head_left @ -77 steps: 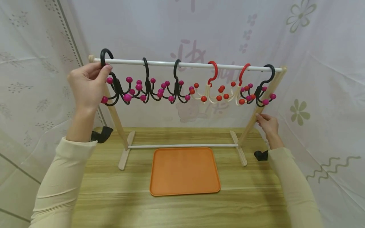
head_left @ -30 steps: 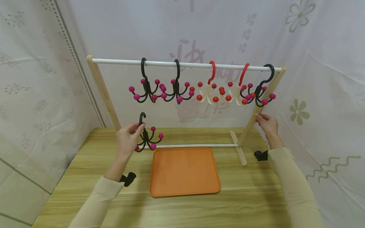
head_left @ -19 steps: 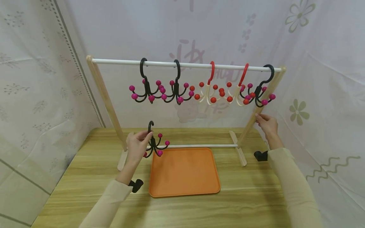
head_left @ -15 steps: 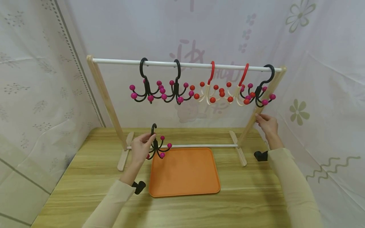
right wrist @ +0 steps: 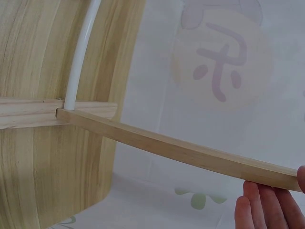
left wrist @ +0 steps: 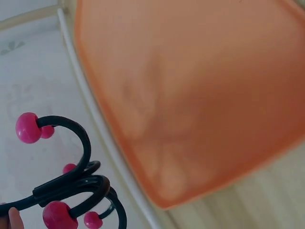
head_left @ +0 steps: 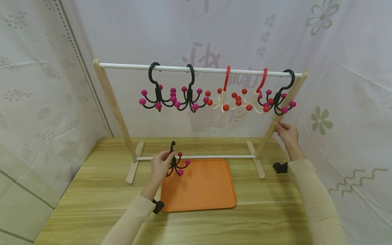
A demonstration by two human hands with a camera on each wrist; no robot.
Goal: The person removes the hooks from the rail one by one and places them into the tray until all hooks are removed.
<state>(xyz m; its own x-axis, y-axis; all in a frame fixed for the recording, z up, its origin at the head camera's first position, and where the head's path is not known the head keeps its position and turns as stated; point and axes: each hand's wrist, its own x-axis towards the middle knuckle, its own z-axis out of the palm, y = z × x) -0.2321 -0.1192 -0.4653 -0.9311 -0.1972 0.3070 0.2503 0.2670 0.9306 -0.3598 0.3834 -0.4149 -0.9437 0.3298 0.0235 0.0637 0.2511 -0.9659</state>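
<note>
My left hand (head_left: 160, 165) pinches a black multi-arm hook hanger (head_left: 174, 162) with pink ball tips by its stem. That hanger is held upright above the back left part of an orange tray (head_left: 202, 190); in the left wrist view its arms (left wrist: 76, 191) show large, and only fingertips of the hand are seen. My right hand (head_left: 288, 135) grips the right wooden upright (head_left: 269, 131) of a rack, thumb on one side and fingers on the other, as the right wrist view shows on the same upright (right wrist: 190, 152).
Along the rack's white top rail (head_left: 128, 66) hang black hangers with pink balls (head_left: 158, 95) and cream ones with red hooks (head_left: 223, 98). A lower white bar (head_left: 220, 157) runs behind the tray. The rack's feet (head_left: 133, 172) stand on a wooden table (head_left: 263, 211).
My left hand has lifted the leftmost black hanger off the top rail and brought it down and right, over the tray. The hanging ones turn slightly. My right hand stays on the upright.
</note>
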